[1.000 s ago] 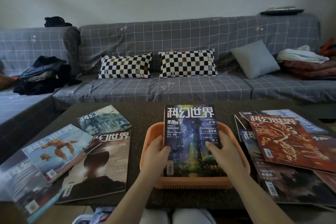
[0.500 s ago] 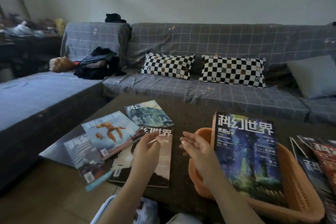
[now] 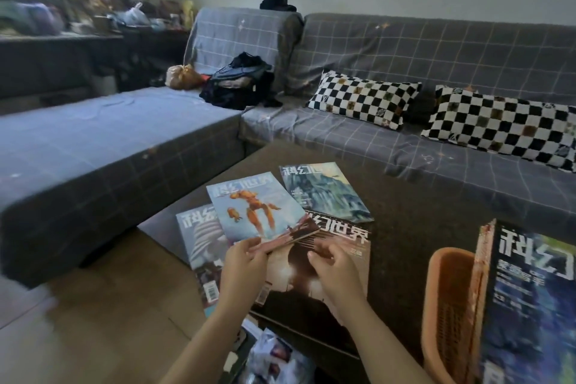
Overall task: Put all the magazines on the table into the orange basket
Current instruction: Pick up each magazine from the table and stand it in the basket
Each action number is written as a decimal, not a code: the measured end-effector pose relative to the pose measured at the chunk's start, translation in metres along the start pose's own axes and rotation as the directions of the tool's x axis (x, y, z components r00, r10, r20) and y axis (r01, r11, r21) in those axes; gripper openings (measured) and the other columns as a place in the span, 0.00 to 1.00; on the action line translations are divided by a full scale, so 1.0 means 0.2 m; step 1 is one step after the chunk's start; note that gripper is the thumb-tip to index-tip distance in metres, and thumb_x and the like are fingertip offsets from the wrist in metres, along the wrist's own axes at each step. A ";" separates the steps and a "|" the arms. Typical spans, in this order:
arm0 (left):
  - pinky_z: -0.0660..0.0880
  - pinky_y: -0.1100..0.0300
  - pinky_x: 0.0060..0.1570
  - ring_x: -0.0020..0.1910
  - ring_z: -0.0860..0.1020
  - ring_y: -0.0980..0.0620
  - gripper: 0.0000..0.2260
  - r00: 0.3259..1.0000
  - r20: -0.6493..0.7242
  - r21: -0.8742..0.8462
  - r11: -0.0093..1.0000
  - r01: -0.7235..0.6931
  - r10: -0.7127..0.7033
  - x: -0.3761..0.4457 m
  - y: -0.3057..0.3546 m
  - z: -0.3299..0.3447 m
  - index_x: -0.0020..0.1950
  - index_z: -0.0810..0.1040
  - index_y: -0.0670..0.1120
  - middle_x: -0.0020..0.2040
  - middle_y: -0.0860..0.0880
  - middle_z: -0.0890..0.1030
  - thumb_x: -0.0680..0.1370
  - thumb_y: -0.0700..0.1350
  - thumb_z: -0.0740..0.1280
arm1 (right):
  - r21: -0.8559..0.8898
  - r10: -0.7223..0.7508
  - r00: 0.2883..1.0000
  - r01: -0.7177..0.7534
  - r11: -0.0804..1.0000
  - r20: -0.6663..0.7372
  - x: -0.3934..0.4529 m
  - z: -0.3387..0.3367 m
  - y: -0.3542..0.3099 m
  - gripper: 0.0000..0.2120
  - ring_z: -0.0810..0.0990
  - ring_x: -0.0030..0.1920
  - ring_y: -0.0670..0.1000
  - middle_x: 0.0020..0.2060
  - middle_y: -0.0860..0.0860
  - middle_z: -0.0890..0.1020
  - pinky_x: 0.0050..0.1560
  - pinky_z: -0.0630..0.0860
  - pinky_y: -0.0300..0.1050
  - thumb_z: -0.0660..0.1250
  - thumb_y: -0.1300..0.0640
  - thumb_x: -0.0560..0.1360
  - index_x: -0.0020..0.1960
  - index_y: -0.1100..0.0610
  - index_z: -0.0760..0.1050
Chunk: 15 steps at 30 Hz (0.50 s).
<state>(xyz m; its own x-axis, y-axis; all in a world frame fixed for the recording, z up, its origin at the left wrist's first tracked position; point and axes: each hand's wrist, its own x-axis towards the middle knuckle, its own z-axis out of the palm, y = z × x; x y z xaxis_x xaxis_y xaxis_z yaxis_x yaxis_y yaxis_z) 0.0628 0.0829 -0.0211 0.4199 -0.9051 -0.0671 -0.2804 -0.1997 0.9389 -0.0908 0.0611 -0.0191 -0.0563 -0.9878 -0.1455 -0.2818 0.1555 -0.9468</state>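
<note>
**Hands shift to the left-hand pile**

Both hands have left the blue magazine, now lying across the orange basket at the table's right end, and have come to the pile at its left end.

At the table's left corner the grey-striped magazine lies lowest, overhanging the near edge. On it rests the orange-figure magazine. My left hand pinches its near edge, thumb on top, and that edge looks tipped up off the pile; I judge this the start of a lift, taken from the top so nothing underneath drags along. My right hand hovers just beside it over the dark magazine, fingers curled and holding nothing, probably ready to steady the cover's other corner. Behind lies the mountain-cover magazine, untouched. Four magazines here are not yet in the basket.
</note>
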 end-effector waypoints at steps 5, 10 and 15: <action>0.73 0.54 0.59 0.67 0.70 0.45 0.21 0.998 -0.057 0.062 0.997 0.043 -0.040 0.12 -0.06 0.02 0.72 0.68 0.42 0.71 0.44 0.69 0.79 0.41 0.62 | -0.129 -0.024 1.000 0.021 0.991 -0.018 0.21 0.07 0.01 0.23 0.73 0.62 0.50 0.64 0.50 0.74 0.64 0.72 0.51 0.65 0.54 0.75 0.69 0.51 0.68; 0.73 0.45 0.63 0.68 0.70 0.44 0.23 0.992 -0.113 0.070 0.995 0.071 -0.063 0.20 -0.09 0.03 0.74 0.64 0.43 0.72 0.43 0.67 0.79 0.41 0.63 | -0.302 -0.026 0.999 0.011 0.953 -0.045 0.37 0.13 0.00 0.27 0.69 0.67 0.52 0.69 0.50 0.69 0.66 0.68 0.49 0.64 0.50 0.75 0.72 0.53 0.63; 0.77 0.60 0.36 0.47 0.81 0.52 0.18 0.960 -0.159 -0.171 0.964 0.203 -0.231 0.28 -0.07 -0.02 0.68 0.70 0.46 0.59 0.46 0.79 0.79 0.46 0.65 | -0.370 0.014 0.994 -0.052 0.928 -0.105 0.42 0.14 -0.02 0.25 0.73 0.61 0.54 0.66 0.52 0.67 0.55 0.70 0.46 0.64 0.48 0.75 0.70 0.53 0.67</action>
<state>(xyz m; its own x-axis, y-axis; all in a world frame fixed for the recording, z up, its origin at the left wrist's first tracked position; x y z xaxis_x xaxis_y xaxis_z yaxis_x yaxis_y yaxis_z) 0.0938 0.0371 -0.0356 0.6051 -0.7631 -0.2271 -0.0375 -0.3123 0.9492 -0.0672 -0.0222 -0.0366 -0.1606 -0.9787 -0.1275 -0.6128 0.2002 -0.7645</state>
